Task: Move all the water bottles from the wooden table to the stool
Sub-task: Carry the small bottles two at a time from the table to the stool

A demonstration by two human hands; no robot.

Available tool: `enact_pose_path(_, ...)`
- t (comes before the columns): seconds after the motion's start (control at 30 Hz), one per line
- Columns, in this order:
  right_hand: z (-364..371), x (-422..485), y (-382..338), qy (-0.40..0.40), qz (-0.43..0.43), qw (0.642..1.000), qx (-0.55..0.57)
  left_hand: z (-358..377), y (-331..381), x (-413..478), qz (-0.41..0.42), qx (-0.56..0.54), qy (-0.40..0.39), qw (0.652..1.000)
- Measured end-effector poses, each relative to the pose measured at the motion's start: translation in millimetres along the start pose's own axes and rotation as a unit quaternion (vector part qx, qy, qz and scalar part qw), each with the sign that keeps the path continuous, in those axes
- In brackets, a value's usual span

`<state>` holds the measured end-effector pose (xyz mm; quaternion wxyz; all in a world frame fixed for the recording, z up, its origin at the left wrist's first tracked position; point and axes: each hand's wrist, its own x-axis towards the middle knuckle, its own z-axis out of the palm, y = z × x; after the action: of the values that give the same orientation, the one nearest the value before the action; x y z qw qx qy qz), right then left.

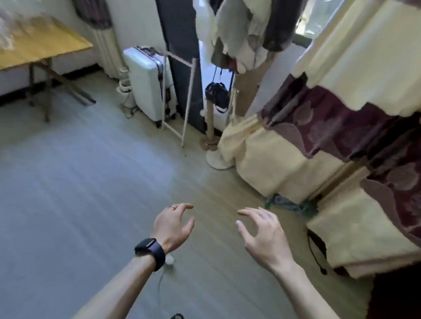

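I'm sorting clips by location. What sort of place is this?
Likely a bedroom or dorm room: a suitcase stands upright, clothes hang nearby, and long curtains drape what may be a bed.

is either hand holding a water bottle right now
No, the left hand and the right hand both hover over the floor with loosely curved fingers and hold nothing.
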<state>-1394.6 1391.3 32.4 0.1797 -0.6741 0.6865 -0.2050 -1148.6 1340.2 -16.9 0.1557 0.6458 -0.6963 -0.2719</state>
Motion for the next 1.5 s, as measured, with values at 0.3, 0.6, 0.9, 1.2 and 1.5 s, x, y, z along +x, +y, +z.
enact_pose_path(0.3, 37.7, 231.4, -121.5, -0.028, -0.156, 0.987, 0.016, -138.2, -77.7, 135.6, -0.105, -0.002, 0.135, 0.985)
enact_pose_path(0.6, 72.8, 486.1, -194.4, -0.061, -0.274, 0.959, 0.032, -241.1, -109.6, 314.7, -0.181, 0.016, 0.265, 0.947)
enact_pose_path(0.9, 116.4, 670.7, -344.9, -0.095, -0.389, 0.914, 0.060, -379.6, -165.7, 412.3, -0.241, 0.041, 0.386, 0.889)
enact_pose_path(1.2, 213.1, 815.0, -541.8, -0.098, -0.437, 0.890, 0.084, -538.7, -316.9, 516.0, -0.250, 0.066, 0.444, 0.858)
enact_pose_path(1.5, 288.2, 946.2, -709.0, -0.089, -0.435, 0.893, 0.074, -690.9, -459.2, 618.2, -0.255, 0.078, 0.437, 0.859)
